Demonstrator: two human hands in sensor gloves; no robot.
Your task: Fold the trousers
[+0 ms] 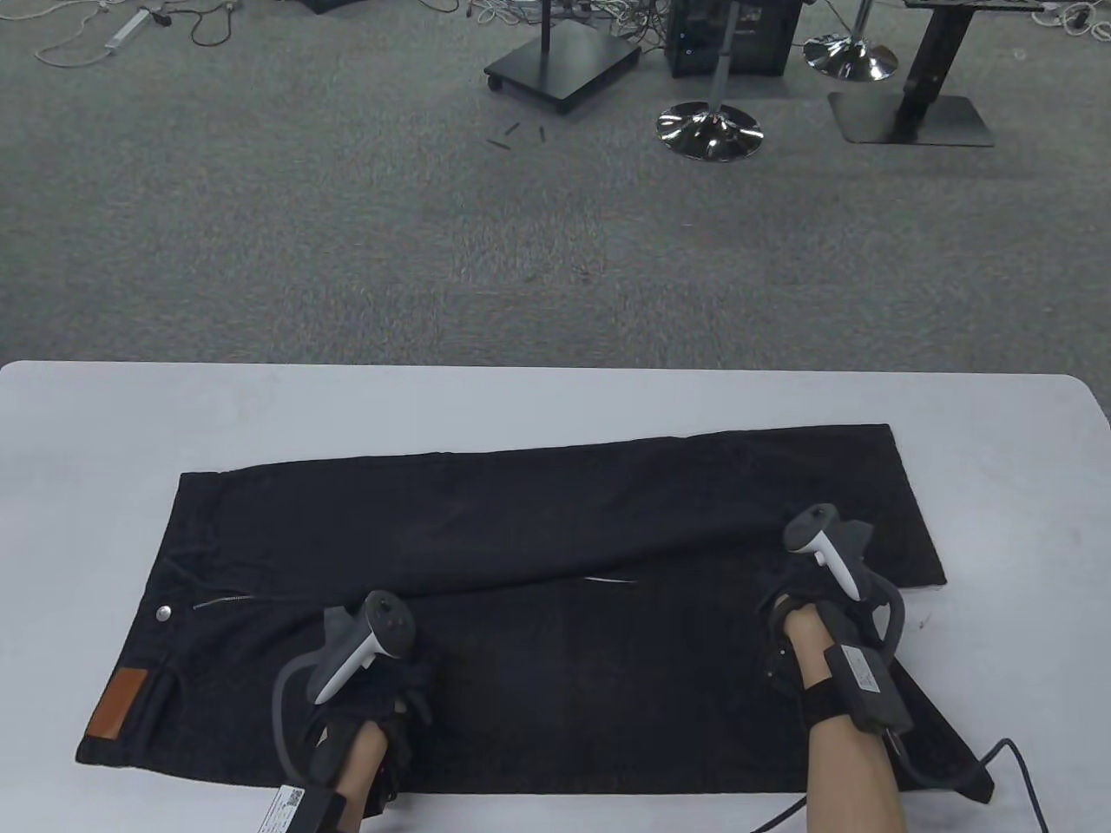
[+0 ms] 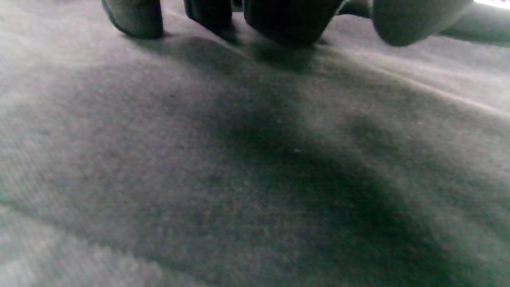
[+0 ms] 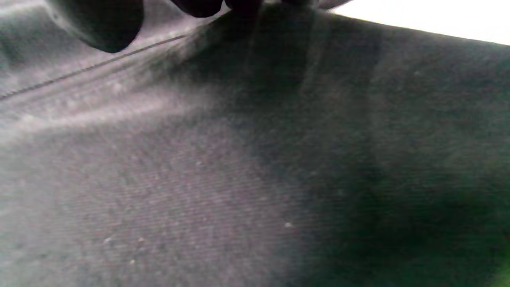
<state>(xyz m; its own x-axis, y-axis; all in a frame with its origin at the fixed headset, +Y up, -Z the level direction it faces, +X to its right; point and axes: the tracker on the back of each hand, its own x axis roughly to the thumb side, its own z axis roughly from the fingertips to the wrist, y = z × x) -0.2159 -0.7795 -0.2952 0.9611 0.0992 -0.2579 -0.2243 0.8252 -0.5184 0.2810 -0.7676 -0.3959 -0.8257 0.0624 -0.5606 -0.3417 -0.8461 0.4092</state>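
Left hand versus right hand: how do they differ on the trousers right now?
The left hand rests near the crotch, close to the waistband end with the brown patch; the right hand rests far along the near leg, toward the hems. The left hand sits nearer the table's front edge; the right hand reaches further in. Both lie on the black trousers.

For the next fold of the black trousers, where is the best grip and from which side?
Probably the near leg's inner edge, where both hands already rest: left hand near the crotch, right hand near the hem. The trousers lie flat, legs slightly splayed, so come from the near side and fold away over the far leg.
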